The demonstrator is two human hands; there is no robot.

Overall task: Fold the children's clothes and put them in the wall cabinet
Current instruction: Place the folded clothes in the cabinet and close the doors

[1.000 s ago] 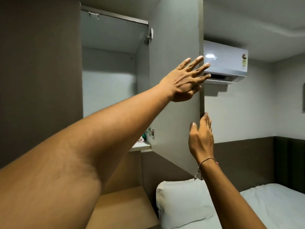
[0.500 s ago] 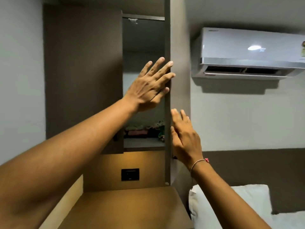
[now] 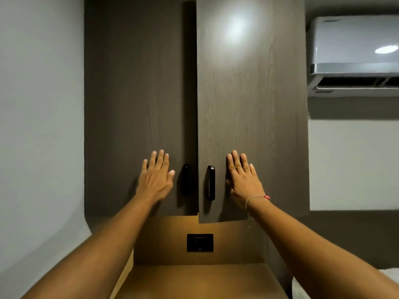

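Note:
The dark wood wall cabinet fills the middle of the head view. Its left door (image 3: 133, 100) lies flush. Its right door (image 3: 252, 108) stands slightly proud, with its lower edge a little lower than the left one. My left hand (image 3: 156, 176) lies flat with fingers spread on the left door, beside a black handle (image 3: 185, 180). My right hand (image 3: 243, 175), a thin bracelet on its wrist, presses flat on the right door next to the other black handle (image 3: 211, 182). The cabinet's inside and the clothes are hidden behind the doors.
A light wooden shelf top (image 3: 200, 281) sits below the cabinet, with a black wall socket (image 3: 200, 242) on the panel behind it. A white air conditioner (image 3: 354, 55) hangs at the upper right. A white wall (image 3: 41, 126) is on the left. White bedding (image 3: 388, 275) shows at the lower right.
The right door has swung from wide open to almost closed, hiding the shelf with clothes. Both hands have moved from the door's edge onto the door fronts. The view has turned left, square to the cabinet.

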